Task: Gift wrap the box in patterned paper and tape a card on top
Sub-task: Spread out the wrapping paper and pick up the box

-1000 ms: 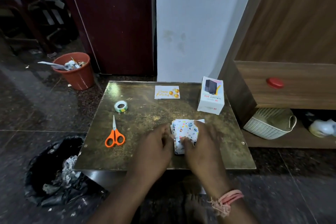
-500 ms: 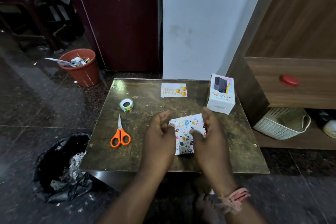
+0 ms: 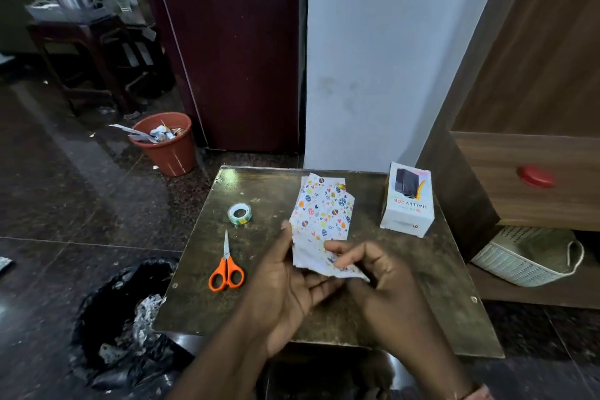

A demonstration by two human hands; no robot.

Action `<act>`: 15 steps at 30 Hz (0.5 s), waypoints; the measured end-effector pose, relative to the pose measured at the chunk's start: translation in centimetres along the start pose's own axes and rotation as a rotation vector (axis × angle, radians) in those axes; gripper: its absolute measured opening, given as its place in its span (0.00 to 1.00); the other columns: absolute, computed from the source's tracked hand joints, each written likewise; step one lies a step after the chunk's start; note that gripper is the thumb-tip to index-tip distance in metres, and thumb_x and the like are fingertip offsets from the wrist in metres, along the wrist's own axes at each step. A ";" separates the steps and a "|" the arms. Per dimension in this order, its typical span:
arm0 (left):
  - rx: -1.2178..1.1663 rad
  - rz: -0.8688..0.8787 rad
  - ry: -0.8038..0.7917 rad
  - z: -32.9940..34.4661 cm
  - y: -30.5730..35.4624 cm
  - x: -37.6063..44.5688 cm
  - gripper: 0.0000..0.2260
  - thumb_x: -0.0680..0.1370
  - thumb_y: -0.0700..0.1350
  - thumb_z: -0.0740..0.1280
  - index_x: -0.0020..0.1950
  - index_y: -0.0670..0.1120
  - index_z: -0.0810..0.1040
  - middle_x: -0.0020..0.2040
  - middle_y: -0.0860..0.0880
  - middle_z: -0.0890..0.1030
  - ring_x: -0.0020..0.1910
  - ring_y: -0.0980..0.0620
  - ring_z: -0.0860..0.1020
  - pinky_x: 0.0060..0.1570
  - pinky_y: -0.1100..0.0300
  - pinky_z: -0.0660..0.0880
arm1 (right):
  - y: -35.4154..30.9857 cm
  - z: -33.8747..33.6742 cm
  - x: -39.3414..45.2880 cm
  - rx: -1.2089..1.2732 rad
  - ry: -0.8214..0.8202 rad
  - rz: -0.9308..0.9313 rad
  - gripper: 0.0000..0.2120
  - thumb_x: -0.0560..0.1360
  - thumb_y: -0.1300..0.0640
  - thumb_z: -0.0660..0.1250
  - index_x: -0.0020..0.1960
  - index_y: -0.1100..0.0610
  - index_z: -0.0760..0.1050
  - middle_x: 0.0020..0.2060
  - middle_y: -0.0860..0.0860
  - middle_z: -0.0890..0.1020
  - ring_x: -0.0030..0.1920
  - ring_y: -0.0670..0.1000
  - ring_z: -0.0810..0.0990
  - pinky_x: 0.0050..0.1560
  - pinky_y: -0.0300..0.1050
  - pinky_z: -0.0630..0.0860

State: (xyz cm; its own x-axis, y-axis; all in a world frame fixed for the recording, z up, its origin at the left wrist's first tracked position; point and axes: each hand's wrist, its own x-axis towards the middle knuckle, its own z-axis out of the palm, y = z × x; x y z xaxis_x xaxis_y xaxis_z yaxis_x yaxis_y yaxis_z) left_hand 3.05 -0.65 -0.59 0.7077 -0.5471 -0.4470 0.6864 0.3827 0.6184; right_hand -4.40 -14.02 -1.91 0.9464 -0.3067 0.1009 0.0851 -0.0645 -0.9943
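Both hands hold a folded sheet of patterned paper (image 3: 321,214) lifted above the small brown table (image 3: 406,286). My left hand (image 3: 289,289) supports it from below with the thumb on its left edge. My right hand (image 3: 380,282) pinches its lower edge. The paper's far end hides the card at the back of the table. A white product box (image 3: 407,201) stands at the back right. A roll of tape (image 3: 239,214) and orange-handled scissors (image 3: 226,266) lie on the left side.
A black bin bag (image 3: 126,318) sits on the floor at the left of the table, a red waste bucket (image 3: 167,143) farther back. A wooden cabinet (image 3: 535,107) with a white basket (image 3: 529,256) under it stands at the right.
The folded paper was lifted off the table and partly opened out, its far end now reaching the back of the table and covering the card. My head tilted up.
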 end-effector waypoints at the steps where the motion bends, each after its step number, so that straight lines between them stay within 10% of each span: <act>1: -0.033 0.009 0.016 -0.1 -0.1 0.2 0.26 0.84 0.58 0.56 0.71 0.41 0.76 0.65 0.38 0.82 0.67 0.38 0.79 0.70 0.38 0.72 | 0.4 0.0 -0.1 -0.033 -0.064 0.023 0.19 0.70 0.79 0.57 0.43 0.58 0.77 0.59 0.45 0.85 0.65 0.43 0.79 0.65 0.42 0.75; 5: -0.022 0.010 0.065 -1.0 -0.1 0.7 0.22 0.84 0.50 0.58 0.71 0.37 0.76 0.69 0.37 0.79 0.71 0.39 0.75 0.75 0.38 0.66 | 0.5 0.1 0.0 0.039 -0.238 0.161 0.19 0.67 0.66 0.58 0.47 0.52 0.82 0.68 0.44 0.78 0.72 0.41 0.72 0.68 0.49 0.70; 9: 0.173 -0.004 0.025 -0.9 0.1 0.3 0.20 0.81 0.48 0.65 0.68 0.38 0.79 0.66 0.36 0.80 0.67 0.37 0.78 0.68 0.40 0.74 | -0.4 1.4 -0.1 0.027 0.091 0.147 0.07 0.80 0.54 0.70 0.57 0.49 0.79 0.53 0.44 0.85 0.57 0.46 0.83 0.55 0.38 0.77; 15: 0.252 0.068 0.008 -0.9 -0.8 -0.3 0.11 0.72 0.44 0.76 0.53 0.43 0.87 0.56 0.36 0.85 0.51 0.40 0.85 0.59 0.42 0.78 | -0.5 1.8 -0.1 -0.005 0.106 0.231 0.29 0.65 0.41 0.78 0.64 0.44 0.77 0.57 0.41 0.84 0.60 0.39 0.81 0.59 0.41 0.78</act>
State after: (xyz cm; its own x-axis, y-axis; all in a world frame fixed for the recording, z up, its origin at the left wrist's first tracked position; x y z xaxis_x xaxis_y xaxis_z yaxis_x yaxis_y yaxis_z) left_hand 2.42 -0.08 -1.51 0.7529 -0.5198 -0.4037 0.5748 0.2206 0.7880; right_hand -4.00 -12.21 -1.50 0.9028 -0.4114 -0.1251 -0.1311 0.0137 -0.9913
